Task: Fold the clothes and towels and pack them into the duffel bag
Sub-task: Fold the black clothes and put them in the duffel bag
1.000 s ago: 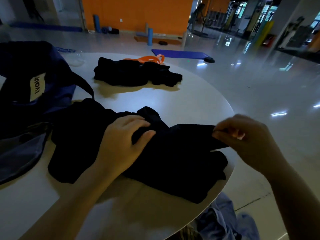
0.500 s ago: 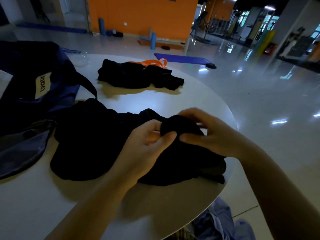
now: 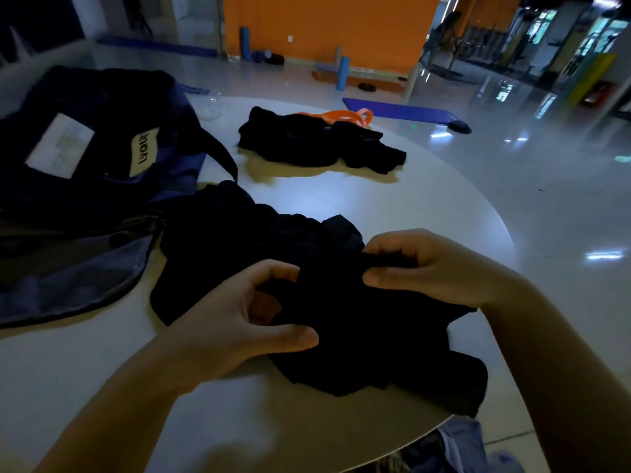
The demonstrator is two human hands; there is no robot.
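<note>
Head view: a crumpled black cloth garment (image 3: 341,302) lies bunched at the near right edge of the round white table (image 3: 426,199); the left hand (image 3: 235,322) and right hand (image 3: 430,268) both pinch its folds.

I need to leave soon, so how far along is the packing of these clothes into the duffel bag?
Early. Nothing visibly packed; the duffel bag interior can't be seen. In hand: the left hand and right hand both grip the black garment, still bunched on the table. Left: a second dark clothes pile lies unfolded further back.
</note>
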